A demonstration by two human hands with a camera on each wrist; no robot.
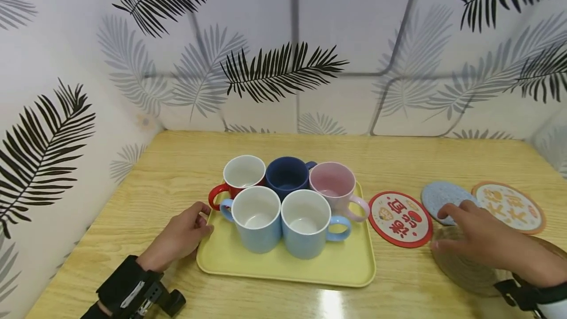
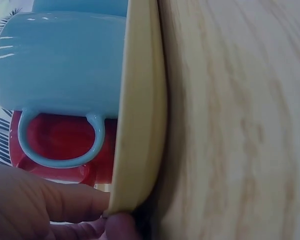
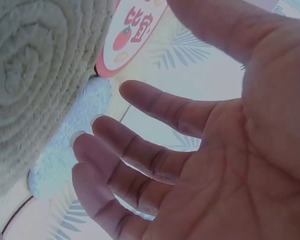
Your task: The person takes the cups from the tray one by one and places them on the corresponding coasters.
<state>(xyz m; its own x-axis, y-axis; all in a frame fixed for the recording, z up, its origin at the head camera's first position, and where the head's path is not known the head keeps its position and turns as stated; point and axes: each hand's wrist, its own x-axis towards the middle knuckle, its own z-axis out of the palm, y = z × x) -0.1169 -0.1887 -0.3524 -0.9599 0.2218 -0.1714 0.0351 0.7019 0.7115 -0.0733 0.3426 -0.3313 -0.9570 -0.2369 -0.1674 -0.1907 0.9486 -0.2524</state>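
Observation:
My left hand [image 1: 183, 233] pinches the left rim of a yellow tray [image 1: 283, 271]; in the left wrist view the fingers and thumb [image 2: 80, 200] lie on either side of the tray wall [image 2: 142, 100]. On the tray stand two light blue mugs [image 1: 257, 230] in front. Behind them are a red mug with a white inside [image 1: 243, 171], a dark blue mug [image 1: 288, 174] and a pink mug [image 1: 334, 186]. My right hand [image 1: 483, 238], fingers spread and loosely bent, hovers over a round woven coaster [image 1: 460, 270] and holds nothing.
Right of the tray lie a red-rimmed round coaster [image 1: 400, 219], a light blue fuzzy coaster [image 1: 443, 193] and an orange-rimmed coaster [image 1: 509, 207]. Another brownish round edge shows partly behind my right wrist. A wall with leaf-patterned cloth [image 1: 283, 73] stands behind the wooden table [image 1: 398, 159].

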